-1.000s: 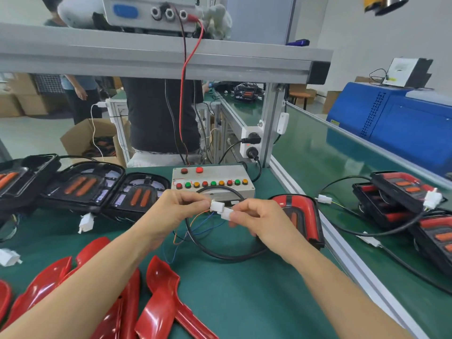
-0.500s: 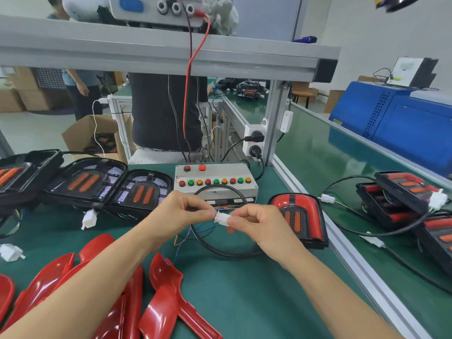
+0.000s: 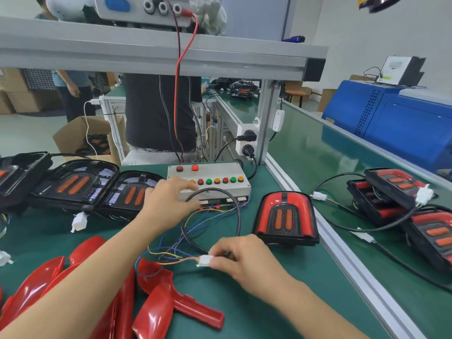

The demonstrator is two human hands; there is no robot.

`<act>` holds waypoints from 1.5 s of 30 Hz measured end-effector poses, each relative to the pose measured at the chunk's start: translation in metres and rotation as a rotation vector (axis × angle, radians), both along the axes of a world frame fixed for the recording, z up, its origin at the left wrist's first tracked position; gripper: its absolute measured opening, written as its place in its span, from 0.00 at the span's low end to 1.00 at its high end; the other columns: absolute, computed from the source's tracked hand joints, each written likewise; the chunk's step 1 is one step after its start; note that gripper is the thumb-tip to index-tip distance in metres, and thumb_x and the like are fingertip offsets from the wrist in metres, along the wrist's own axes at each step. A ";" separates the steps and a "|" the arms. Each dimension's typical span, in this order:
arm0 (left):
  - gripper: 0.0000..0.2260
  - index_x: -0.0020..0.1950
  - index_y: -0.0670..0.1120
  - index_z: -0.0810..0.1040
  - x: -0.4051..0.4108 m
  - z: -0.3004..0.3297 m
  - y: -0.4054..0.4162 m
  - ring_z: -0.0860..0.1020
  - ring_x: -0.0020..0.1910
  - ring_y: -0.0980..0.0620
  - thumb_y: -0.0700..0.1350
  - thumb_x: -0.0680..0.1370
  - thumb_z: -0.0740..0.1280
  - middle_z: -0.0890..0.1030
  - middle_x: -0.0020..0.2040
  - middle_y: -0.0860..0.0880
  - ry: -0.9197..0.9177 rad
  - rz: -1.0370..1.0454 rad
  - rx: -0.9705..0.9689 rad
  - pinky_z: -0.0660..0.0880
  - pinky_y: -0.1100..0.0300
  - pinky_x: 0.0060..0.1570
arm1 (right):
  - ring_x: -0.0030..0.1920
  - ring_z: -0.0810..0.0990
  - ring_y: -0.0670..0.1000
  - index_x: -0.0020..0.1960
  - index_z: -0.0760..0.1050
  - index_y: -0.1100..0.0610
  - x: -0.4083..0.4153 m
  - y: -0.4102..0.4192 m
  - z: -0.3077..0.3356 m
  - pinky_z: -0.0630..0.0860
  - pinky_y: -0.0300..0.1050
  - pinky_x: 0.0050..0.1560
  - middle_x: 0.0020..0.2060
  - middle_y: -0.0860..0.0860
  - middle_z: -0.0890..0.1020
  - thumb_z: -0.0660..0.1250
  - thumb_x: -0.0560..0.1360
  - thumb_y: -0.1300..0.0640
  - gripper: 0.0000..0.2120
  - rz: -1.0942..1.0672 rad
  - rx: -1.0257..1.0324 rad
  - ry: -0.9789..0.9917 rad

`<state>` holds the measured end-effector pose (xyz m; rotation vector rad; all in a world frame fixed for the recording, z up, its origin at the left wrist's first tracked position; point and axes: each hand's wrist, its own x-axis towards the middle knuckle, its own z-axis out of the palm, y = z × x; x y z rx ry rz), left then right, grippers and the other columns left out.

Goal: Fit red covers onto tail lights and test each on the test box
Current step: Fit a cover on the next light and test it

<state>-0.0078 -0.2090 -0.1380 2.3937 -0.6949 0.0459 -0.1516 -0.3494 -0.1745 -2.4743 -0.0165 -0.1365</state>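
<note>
The grey test box (image 3: 220, 189) with a row of coloured buttons stands at the middle of the green bench. My left hand (image 3: 168, 199) lies on its left end, covering the leftmost buttons. My right hand (image 3: 239, 258) pinches the joined white connector (image 3: 204, 261) low over the bench, with thin coloured wires and a black cable looping back to the box. A tail light with its red cover fitted (image 3: 285, 217) lies to the right of the box. Several loose red covers (image 3: 156, 297) lie at the near left.
Open black tail lights without covers (image 3: 73, 184) line the left side, a white plug (image 3: 79, 221) beside them. More covered lights (image 3: 401, 194) with cables lie on the right belt past an aluminium rail (image 3: 342, 253). A person stands behind the bench under a metal shelf.
The two hands have parted. My left hand went up onto the test box's buttons. My right hand carried the joined connector down and nearer to me.
</note>
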 end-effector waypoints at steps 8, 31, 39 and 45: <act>0.27 0.70 0.51 0.66 0.008 -0.026 -0.006 0.66 0.67 0.48 0.47 0.71 0.65 0.62 0.73 0.52 -0.455 -0.049 0.654 0.62 0.54 0.60 | 0.58 0.73 0.46 0.56 0.81 0.54 -0.025 -0.033 0.013 0.64 0.34 0.60 0.55 0.47 0.79 0.68 0.75 0.52 0.12 -0.160 -0.163 -0.336; 0.31 0.76 0.50 0.58 0.029 -0.029 0.011 0.64 0.70 0.45 0.38 0.74 0.60 0.65 0.72 0.49 -0.287 0.201 0.466 0.60 0.49 0.66 | 0.54 0.84 0.51 0.55 0.83 0.44 -0.030 -0.119 -0.017 0.82 0.43 0.43 0.56 0.52 0.84 0.63 0.74 0.46 0.14 -0.413 1.351 -0.098; 0.30 0.75 0.50 0.60 0.028 -0.031 0.007 0.67 0.67 0.46 0.39 0.73 0.62 0.66 0.70 0.49 -0.305 0.217 0.494 0.60 0.49 0.64 | 0.56 0.83 0.52 0.61 0.80 0.49 -0.027 -0.122 -0.020 0.76 0.48 0.53 0.57 0.53 0.84 0.59 0.77 0.40 0.20 -0.438 1.314 -0.070; 0.24 0.71 0.53 0.67 0.032 -0.024 0.005 0.67 0.65 0.46 0.44 0.74 0.63 0.68 0.68 0.50 -0.414 0.211 0.599 0.59 0.49 0.64 | 0.57 0.83 0.54 0.64 0.77 0.51 -0.026 -0.122 -0.024 0.75 0.53 0.59 0.57 0.54 0.84 0.61 0.73 0.38 0.26 -0.429 1.293 -0.080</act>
